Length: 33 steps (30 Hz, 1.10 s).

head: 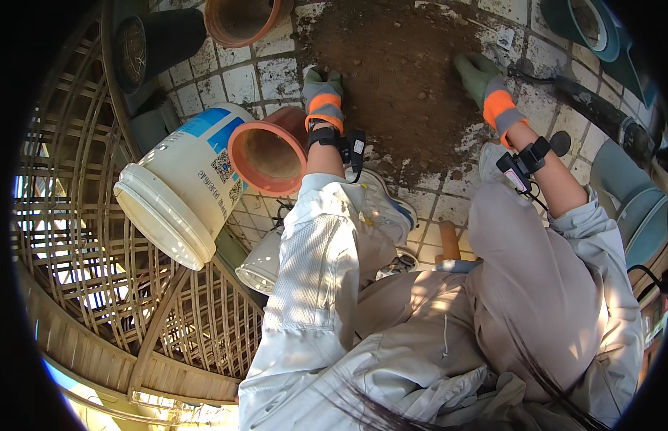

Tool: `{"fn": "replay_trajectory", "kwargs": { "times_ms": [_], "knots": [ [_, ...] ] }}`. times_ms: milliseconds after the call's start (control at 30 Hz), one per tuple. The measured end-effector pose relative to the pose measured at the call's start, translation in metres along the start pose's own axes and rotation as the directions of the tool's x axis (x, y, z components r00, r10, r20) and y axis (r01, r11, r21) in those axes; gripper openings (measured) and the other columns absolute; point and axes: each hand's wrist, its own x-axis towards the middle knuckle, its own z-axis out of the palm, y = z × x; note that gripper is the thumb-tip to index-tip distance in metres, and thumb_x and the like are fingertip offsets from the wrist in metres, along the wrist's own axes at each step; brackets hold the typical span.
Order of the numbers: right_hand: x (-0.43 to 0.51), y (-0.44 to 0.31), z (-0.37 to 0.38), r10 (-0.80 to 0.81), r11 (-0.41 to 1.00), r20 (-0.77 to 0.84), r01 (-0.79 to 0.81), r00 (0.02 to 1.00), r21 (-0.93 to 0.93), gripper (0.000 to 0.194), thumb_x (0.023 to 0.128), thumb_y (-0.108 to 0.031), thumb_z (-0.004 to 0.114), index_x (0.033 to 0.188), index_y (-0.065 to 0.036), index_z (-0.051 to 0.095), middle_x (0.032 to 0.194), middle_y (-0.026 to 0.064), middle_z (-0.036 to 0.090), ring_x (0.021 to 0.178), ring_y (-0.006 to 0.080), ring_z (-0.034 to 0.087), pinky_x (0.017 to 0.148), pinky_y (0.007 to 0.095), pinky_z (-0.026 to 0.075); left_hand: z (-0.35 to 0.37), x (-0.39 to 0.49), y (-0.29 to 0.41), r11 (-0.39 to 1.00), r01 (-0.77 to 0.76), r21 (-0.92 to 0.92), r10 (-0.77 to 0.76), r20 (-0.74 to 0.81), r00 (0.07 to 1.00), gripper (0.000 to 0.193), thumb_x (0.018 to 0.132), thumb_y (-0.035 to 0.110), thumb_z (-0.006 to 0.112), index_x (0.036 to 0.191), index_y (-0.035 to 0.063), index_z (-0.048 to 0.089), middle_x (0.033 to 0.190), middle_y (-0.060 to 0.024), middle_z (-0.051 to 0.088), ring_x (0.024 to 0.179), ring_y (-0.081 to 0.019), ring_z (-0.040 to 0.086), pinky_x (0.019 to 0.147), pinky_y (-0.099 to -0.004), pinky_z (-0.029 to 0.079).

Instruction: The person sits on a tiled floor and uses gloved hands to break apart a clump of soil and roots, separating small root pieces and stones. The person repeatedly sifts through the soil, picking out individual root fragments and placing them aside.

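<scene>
Brown soil [401, 91] lies spread over the tiled floor before me. My left hand [323, 94], in a green and grey work glove with an orange cuff, is at the soil's left edge, its fingers pointing away and partly hidden. My right hand [478, 81], gloved alike, is at the soil's right edge with its fingers bent down; whether it holds anything cannot be told. A terracotta-coloured pot [269, 153] lies on its side by my left wrist. Past it, a white plastic bucket [188, 178] with blue print is tipped over.
A woven bamboo structure [140, 258] curves along the left. A black pot [161, 48] and another terracotta-coloured pot [242, 21] stand at the upper left. Green plastic containers [598, 37] are at the upper right. A dark hose or pipe [598, 108] lies right of my right hand. My shoes are near the soil.
</scene>
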Motion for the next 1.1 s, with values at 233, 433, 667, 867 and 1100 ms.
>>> {"fn": "replay_trajectory", "kwargs": {
  "times_ms": [233, 433, 667, 867, 1100],
  "knots": [
    [0.006, 0.012, 0.0, -0.036, 0.999, -0.013, 0.037, 0.999, 0.033, 0.049, 0.091, -0.044, 0.06, 0.123, -0.007, 0.061, 0.087, 0.0045, 0.063, 0.073, 0.0156, 0.058, 0.064, 0.0352, 0.051, -0.033, -0.014, 0.047, 0.999, 0.031, -0.037, -0.026, 0.114, 0.993, 0.021, 0.09, 0.024, 0.069, 0.096, 0.0034, 0.07, 0.082, -0.0066, 0.07, 0.073, -0.0184, 0.059, 0.071, -0.0354, 0.049],
    [0.004, -0.005, 0.0, -0.139, 0.976, -0.086, 0.123, 0.986, -0.178, 0.042, 0.091, -0.039, 0.06, 0.115, -0.004, 0.065, 0.099, 0.0105, 0.069, 0.085, 0.023, 0.062, 0.078, 0.0353, 0.05, -0.045, -0.007, 0.131, 0.989, 0.146, 0.028, -0.147, 0.287, 0.946, 0.041, 0.078, 0.037, 0.079, 0.101, 0.0037, 0.07, 0.089, -0.0084, 0.07, 0.078, -0.0214, 0.062, 0.072, -0.0349, 0.049],
    [-0.005, -0.023, -0.001, -0.127, 0.98, 0.008, 0.126, 0.992, -0.155, 0.037, 0.092, -0.033, 0.059, 0.108, 0.0, 0.065, 0.096, 0.0151, 0.069, 0.088, 0.023, 0.062, 0.082, 0.0361, 0.048, 0.032, 0.045, 0.177, 0.524, -0.554, 0.647, 0.455, 0.338, 0.824, 0.072, 0.081, 0.056, 0.064, 0.144, 0.0298, 0.042, 0.155, -0.0143, 0.029, 0.138, -0.0428, 0.031, 0.103, -0.0562, 0.042],
    [-0.002, -0.017, -0.007, -0.043, 0.993, 0.01, 0.044, 0.999, -0.113, 0.042, 0.093, -0.037, 0.057, 0.113, 0.0, 0.064, 0.095, 0.013, 0.068, 0.086, 0.022, 0.061, 0.081, 0.0365, 0.048, 0.067, 0.037, 0.177, 0.674, -0.543, 0.5, 0.302, 0.484, 0.821, 0.057, 0.085, 0.032, 0.063, 0.14, 0.0296, 0.047, 0.15, -0.0121, 0.036, 0.133, -0.043, 0.039, 0.096, -0.0563, 0.046],
    [0.007, -0.002, -0.007, -0.036, 0.999, 0.04, 0.037, 0.999, -0.04, 0.044, 0.093, -0.038, 0.058, 0.114, 0.0, 0.063, 0.093, 0.0108, 0.068, 0.085, 0.0198, 0.061, 0.078, 0.0343, 0.048, 0.045, 0.024, 0.156, 0.868, -0.482, 0.119, 0.384, 0.455, 0.803, 0.039, 0.089, 0.027, 0.061, 0.122, 0.0069, 0.062, 0.112, -0.021, 0.066, 0.102, -0.0384, 0.063, 0.088, -0.0452, 0.051]
  ]
}}
